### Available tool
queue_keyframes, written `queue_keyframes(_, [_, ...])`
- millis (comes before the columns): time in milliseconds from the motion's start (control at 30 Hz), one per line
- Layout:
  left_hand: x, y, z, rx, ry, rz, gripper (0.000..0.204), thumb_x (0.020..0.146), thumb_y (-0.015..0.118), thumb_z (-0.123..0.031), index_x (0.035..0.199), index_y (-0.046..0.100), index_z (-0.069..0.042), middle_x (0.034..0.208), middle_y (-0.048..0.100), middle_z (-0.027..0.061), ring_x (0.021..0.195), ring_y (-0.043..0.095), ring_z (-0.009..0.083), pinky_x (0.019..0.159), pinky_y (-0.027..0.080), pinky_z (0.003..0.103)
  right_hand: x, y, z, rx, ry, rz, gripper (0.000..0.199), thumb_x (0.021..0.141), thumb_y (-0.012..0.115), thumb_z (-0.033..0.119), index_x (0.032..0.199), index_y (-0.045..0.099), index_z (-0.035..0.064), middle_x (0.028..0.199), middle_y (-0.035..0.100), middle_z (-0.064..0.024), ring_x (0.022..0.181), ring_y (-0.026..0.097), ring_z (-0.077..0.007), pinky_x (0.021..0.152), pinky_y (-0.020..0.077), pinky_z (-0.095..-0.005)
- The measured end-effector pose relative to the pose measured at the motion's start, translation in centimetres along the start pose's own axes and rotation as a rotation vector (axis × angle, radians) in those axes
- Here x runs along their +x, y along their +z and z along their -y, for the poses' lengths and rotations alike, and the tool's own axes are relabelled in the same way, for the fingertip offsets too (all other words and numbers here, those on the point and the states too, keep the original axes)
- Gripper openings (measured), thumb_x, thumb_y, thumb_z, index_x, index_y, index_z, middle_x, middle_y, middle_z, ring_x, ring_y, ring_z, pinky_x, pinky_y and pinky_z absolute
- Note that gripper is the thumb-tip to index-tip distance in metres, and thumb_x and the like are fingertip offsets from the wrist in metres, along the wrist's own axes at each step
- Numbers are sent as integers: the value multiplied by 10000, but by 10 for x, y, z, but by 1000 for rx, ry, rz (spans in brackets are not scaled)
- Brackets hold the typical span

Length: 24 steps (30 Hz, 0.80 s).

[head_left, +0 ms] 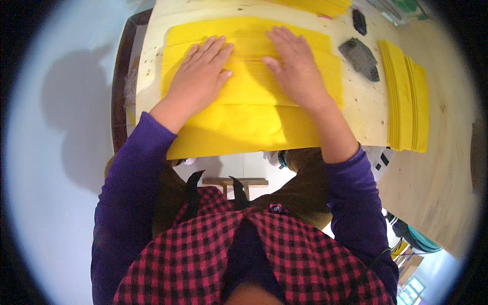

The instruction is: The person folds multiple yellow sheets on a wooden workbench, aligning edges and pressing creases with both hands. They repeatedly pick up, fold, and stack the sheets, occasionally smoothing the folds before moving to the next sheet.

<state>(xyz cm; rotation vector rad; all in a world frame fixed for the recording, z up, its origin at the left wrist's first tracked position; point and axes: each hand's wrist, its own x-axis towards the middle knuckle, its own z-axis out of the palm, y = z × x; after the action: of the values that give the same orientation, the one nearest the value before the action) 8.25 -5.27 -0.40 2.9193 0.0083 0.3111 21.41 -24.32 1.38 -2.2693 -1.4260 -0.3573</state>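
free: bare table right of sheet | obstacles: grey stones, yellow stack

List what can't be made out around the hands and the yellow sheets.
- Head view: the yellow sheet under the left hand and right hand is hidden by the palms.
- Yellow stack: sheet count too fine.
- Dark stones: material unclear, blurred.
- Top yellow pile: cut by frame edge.
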Motion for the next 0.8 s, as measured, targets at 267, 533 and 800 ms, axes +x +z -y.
queue_keyframes(267, [3, 1, -1, 10, 3, 37, 508, 907, 507, -235, 1374, 412, -59, 1461, 363, 136, 1371, 307, 274, 1135, 208, 426, -2, 14, 48, 118, 1, 117, 675, 896, 524, 450, 1353, 403, -31, 1427, 380, -212, 1362, 306, -339, 1129, 206, -470])
queue_keyframes(533, [3, -2, 0, 36, 25, 56, 505, 933, 481, -220, 1405, 378, -72, 1489, 327, 122, 1382, 290, 287, 1137, 209, 430, -6, 17, 33, -78, 286, 268, 768, 903, 496, 503, 1378, 325, -76, 1456, 300, -262, 1387, 244, -357, 1142, 185, -440])
queue_keyframes(800, [-3, -4, -2, 53, -55, 76, 528, 951, 462, -288, 1428, 343, -95, 1502, 306, 119, 1395, 268, 281, 1131, 191, 470, -33, 7, -22, -300, 525, 234, 868, 886, 441, 598, 1399, 287, -84, 1480, 265, -257, 1405, 207, -352, 1151, 149, -437])
